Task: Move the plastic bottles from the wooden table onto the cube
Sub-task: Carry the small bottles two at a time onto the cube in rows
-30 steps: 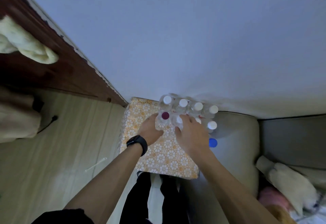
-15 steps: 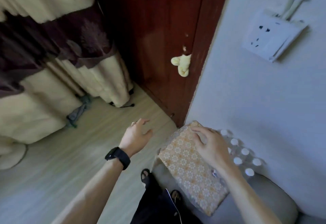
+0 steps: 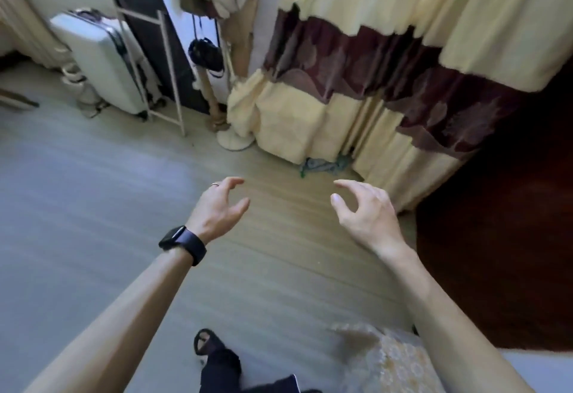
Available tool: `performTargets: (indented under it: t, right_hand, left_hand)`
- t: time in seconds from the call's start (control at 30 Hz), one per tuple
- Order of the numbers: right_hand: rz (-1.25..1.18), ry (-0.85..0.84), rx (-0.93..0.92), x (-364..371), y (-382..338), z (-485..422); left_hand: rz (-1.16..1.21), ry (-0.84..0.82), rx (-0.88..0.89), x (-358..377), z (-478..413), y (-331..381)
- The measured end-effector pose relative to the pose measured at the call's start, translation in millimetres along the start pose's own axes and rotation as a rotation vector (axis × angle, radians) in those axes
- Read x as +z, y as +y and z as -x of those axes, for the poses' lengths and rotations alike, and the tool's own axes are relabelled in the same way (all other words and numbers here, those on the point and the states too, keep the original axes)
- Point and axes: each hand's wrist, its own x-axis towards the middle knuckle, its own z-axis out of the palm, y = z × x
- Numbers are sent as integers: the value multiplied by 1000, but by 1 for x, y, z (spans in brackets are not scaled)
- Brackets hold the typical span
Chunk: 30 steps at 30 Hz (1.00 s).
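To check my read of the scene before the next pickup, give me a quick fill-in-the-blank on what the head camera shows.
1. The left hand and the right hand both hold ____.
2. The black watch sits on the ____ wrist.
3. The patterned cube shows at the bottom ____ of the view.
4. The white suitcase stands at the upper ____ of the view.

Missing words: nothing; left; right; left.
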Motion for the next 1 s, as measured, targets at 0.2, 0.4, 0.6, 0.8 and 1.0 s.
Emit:
performTargets:
  t: [0.2, 0.4, 0.6, 0.8, 1.0]
  right_hand:
    - [16, -188, -208, 108, -165, -66]
    - [37, -275, -361, 192, -295, -114]
    - [87, -382, -484, 266, -401, -172]
    - [44, -427, -581, 344, -511, -256]
    - [-1, -514, -670, 411, -633, -353]
  left_hand:
    - [48, 154, -199, -122, -7, -139]
    - [61, 250, -328, -212, -26, -237]
    - [69, 339, -423, -284, -57, -308]
    - [55, 415, -514, -372, -109, -387]
    - [61, 497, -611, -474, -180, -460]
